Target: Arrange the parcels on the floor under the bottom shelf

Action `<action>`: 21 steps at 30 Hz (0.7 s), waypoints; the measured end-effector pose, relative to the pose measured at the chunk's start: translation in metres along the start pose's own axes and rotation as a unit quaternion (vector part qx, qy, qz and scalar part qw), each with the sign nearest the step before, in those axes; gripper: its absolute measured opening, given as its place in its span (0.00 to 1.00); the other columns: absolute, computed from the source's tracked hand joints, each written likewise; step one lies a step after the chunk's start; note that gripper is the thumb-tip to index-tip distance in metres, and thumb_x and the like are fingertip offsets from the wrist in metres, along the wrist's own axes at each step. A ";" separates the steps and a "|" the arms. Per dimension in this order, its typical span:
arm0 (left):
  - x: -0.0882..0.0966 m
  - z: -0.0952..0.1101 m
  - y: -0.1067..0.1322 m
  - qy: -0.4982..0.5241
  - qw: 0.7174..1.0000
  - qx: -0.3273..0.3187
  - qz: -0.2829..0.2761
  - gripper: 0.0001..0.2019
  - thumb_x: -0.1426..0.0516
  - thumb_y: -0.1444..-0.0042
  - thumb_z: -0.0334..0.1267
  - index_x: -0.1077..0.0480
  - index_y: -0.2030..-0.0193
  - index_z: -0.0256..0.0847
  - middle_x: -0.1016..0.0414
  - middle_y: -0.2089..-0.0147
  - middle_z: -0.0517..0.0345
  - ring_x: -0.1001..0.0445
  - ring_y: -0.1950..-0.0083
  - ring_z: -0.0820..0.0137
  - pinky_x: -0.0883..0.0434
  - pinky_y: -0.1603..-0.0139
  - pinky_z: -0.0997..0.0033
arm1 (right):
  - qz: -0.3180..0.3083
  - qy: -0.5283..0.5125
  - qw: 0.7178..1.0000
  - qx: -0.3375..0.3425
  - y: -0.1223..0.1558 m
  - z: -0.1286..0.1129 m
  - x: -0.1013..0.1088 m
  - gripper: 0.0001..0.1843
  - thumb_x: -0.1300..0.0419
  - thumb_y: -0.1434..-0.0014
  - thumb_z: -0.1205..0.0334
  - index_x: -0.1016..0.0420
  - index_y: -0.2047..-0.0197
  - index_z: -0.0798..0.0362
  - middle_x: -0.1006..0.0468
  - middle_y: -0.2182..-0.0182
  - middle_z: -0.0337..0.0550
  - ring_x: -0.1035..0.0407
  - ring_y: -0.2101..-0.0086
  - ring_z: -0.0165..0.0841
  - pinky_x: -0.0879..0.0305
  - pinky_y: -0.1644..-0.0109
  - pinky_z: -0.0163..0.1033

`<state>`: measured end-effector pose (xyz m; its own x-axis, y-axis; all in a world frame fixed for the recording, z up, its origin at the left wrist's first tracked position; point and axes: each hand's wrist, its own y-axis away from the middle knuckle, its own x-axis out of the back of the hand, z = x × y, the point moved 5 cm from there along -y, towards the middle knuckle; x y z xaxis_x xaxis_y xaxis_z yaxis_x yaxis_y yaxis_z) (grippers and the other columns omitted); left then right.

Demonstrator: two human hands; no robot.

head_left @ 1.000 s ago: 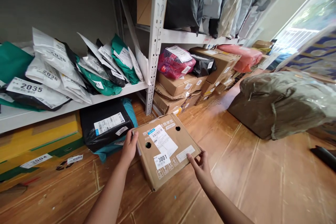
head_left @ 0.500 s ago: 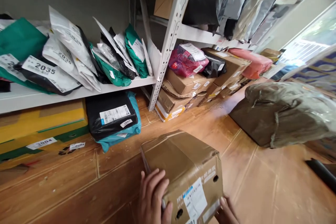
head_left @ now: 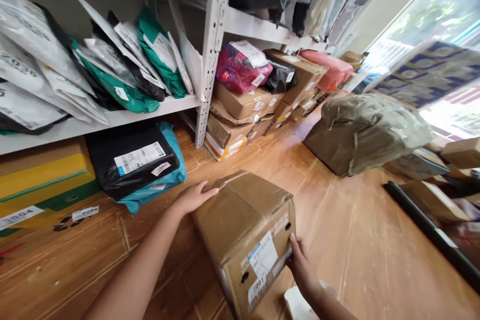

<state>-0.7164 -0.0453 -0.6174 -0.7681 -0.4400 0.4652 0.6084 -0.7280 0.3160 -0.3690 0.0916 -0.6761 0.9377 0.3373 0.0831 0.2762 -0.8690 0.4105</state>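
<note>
A brown cardboard box [head_left: 240, 205], taped along its top, is between my hands just above or on the wood floor; I cannot tell which. Its near side carries a white shipping label and a "3001" sticker. My left hand [head_left: 195, 197] grips the far left top edge, fingers laid over the corner. At the right side my right hand [head_left: 300, 262] holds the box's lower edge, thumb on the labelled face and the other fingers partly hidden. A white object [head_left: 298, 305] lies beneath my right forearm, too covered to name.
To the left, a white shelf [head_left: 150, 113] carries labelled mailing bags, with a black parcel [head_left: 131, 160] and a yellow box [head_left: 45, 175] under it. Stacked cartons [head_left: 240, 105] stand beyond the shelf post. A large wrapped bundle [head_left: 367, 130] and a long black roll [head_left: 423, 230] lie right.
My left hand has moved from the box's near left edge to its far left top edge. My right hand has shifted up its right side. The view has swung right.
</note>
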 end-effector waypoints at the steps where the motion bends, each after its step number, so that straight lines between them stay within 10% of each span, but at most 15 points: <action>1: -0.003 0.000 -0.016 0.001 1.000 -0.001 -0.022 0.27 0.40 0.60 0.62 0.25 0.61 0.42 0.23 0.51 0.44 0.31 0.43 0.50 0.38 0.42 0.57 | 0.008 -0.007 1.000 -0.022 0.001 -0.002 -0.003 0.25 0.39 0.54 0.35 0.40 0.68 0.46 0.29 0.79 0.30 0.35 0.79 0.29 0.38 0.79 0.34; 9: -0.013 -0.003 -0.041 0.042 0.994 -0.028 -0.092 0.24 0.42 0.57 0.62 0.23 0.65 0.43 0.19 0.63 0.58 0.24 0.59 0.58 0.32 0.56 0.66 | 0.026 0.015 0.998 -0.046 0.003 -0.012 -0.019 0.33 0.41 0.59 0.28 0.44 0.67 0.48 0.37 0.80 0.27 0.40 0.79 0.26 0.41 0.78 0.32; 17: 0.012 -0.038 -0.021 0.152 0.974 0.045 0.163 0.21 0.40 0.56 0.53 0.26 0.60 0.40 0.21 0.55 0.49 0.28 0.47 0.56 0.36 0.44 0.60 | 0.052 0.091 0.993 -0.050 -0.007 -0.038 -0.032 0.33 0.43 0.58 0.27 0.43 0.66 0.49 0.38 0.81 0.28 0.41 0.79 0.27 0.45 0.79 0.32; 21: 0.002 -0.052 0.003 0.244 0.949 0.043 0.197 0.16 0.43 0.53 0.48 0.26 0.63 0.38 0.22 0.54 0.50 0.27 0.48 0.61 0.33 0.45 0.64 | 0.030 0.114 0.992 -0.037 -0.018 -0.050 -0.041 0.34 0.42 0.57 0.29 0.42 0.62 0.48 0.34 0.78 0.30 0.38 0.78 0.30 0.41 0.78 0.34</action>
<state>-0.7261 -0.0755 -0.6583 -0.4658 -0.8753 0.1298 0.8654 -0.4199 0.2736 -0.4228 0.1114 -0.6415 0.8774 0.3664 0.3097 0.1973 -0.8640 0.4633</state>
